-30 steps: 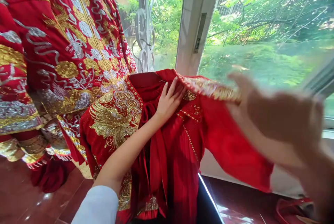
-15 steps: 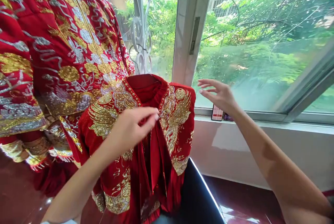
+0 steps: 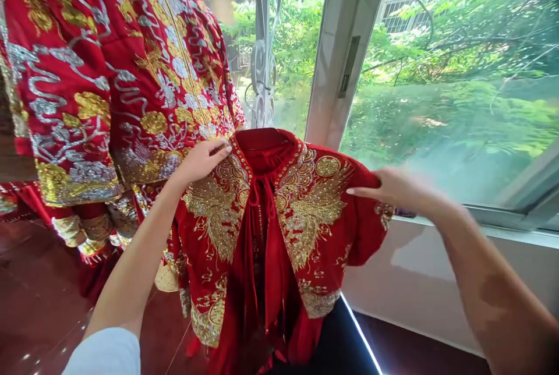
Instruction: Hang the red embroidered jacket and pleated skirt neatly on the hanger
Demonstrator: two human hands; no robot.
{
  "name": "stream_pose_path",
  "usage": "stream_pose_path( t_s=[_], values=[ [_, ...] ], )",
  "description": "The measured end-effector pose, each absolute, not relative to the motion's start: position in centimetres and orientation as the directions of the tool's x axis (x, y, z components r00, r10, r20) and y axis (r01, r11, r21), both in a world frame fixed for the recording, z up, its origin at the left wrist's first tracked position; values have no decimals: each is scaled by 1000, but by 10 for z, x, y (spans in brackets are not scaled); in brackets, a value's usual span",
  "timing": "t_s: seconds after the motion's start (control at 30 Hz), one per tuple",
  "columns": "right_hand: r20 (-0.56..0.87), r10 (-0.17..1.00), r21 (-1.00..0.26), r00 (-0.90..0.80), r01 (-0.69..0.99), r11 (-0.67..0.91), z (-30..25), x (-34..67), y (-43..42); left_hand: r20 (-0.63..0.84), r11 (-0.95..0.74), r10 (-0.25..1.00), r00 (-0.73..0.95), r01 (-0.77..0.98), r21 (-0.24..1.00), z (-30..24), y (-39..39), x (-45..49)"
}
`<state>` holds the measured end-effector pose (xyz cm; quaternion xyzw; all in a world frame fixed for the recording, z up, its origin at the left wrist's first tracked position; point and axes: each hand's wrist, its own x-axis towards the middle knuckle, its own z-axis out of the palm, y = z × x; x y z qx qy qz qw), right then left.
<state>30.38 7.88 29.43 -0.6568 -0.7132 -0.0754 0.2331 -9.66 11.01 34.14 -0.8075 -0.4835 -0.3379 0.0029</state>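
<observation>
A small red jacket (image 3: 266, 229) with gold embroidery hangs open-fronted in the middle of the head view, red ties dangling down its centre. My left hand (image 3: 201, 161) rests with fingers stretched flat on its left shoulder. At the jacket's right shoulder, my right hand (image 3: 393, 188) lies with fingers extended along the cloth near the sleeve top. Neither hand grips anything that I can see.
A larger red robe (image 3: 109, 72) with gold and silver embroidery hangs at the left, touching the small jacket. Behind stand a window frame (image 3: 336, 55) and glass with green trees outside. A white sill (image 3: 502, 229) runs at the right; a dark object (image 3: 336, 340) sits below.
The jacket's right front has dropped closed and been spread flat. My left hand moved from the centre to the left shoulder; my right hand came down onto the right shoulder.
</observation>
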Motion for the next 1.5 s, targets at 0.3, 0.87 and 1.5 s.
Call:
stream_pose_path(
  t_s=[0.3,0.87,1.5],
  values=[
    [312,698,-421,-645,564,710,367,209,136,442,-552,833,333,445,705,354,132,-91],
    [724,643,-270,-248,757,596,324,178,108,843,-401,532,76,900,172,312,93,-58],
    [859,470,-409,-202,282,868,186,158,-31,744,-591,516,424,805,-49,206,-32,-17]
  ],
)
